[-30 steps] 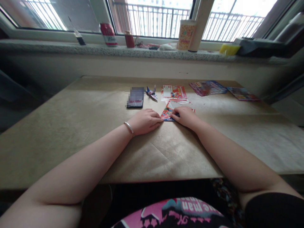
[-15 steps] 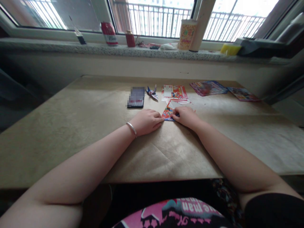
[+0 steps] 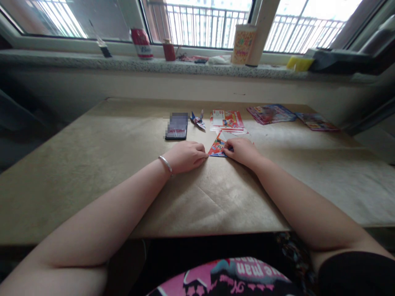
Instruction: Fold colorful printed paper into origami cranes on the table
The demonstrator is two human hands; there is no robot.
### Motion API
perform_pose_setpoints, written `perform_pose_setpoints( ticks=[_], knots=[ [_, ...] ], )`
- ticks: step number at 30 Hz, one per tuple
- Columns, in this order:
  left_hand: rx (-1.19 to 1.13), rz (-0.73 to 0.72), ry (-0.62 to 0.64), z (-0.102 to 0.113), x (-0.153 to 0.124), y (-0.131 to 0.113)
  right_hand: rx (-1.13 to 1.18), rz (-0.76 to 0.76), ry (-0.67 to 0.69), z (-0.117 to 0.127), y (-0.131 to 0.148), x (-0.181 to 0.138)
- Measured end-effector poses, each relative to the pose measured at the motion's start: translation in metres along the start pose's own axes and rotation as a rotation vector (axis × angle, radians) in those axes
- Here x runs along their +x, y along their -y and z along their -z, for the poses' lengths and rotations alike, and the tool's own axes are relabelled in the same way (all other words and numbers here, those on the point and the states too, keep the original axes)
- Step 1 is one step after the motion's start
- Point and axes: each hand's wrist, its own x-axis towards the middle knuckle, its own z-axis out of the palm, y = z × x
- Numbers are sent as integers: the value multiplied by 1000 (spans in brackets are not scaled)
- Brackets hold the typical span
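A folded sheet of printed paper [image 3: 217, 146], red with colourful figures and a blue strip along its near edge, lies on the table in front of me. It tapers to a point at its left end. My left hand [image 3: 188, 157] has its fingers closed together, with the fingertips on that left corner. Across the right part of the paper rests my right hand [image 3: 242, 150], its fingers curled onto the sheet and hiding much of it. Beyond, a small blue-and-white folded paper piece [image 3: 198, 121] stands beside a phone [image 3: 178, 126].
Red printed sheets [image 3: 227, 120] lie just behind the folded paper. Farther right are a fanned pile of printed cards [image 3: 271, 114] and another pile [image 3: 317, 122]. The stone windowsill [image 3: 117, 63] carries a can [image 3: 141, 43], a red bottle [image 3: 168, 50] and a patterned cup [image 3: 243, 44].
My left hand has slid slightly left along the near edge to the paper's left corner, uncovering more of that corner. The right hand has stayed in place.
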Motion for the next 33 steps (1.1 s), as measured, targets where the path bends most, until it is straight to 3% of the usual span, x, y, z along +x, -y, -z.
perform_pose_setpoints(
  ticks=[4, 9, 15, 25, 33],
  knots=[
    [-118, 14, -41, -3, -2, 2, -14, 19, -12, 1, 1, -3],
    [-270, 32, -42, -8, -4, 9, -139, 154, -111, 8, 9, -9],
    [-274, 14, -67, -9, -3, 9, -133, 241, -101, 6, 16, -10],
    [-161, -27, -50, -11, 1, 0, 61, 138, -68, -3, 9, -2],
    [-68, 11, -32, -3, 5, -11, 38, 61, -22, -2, 3, 2]
  ],
)
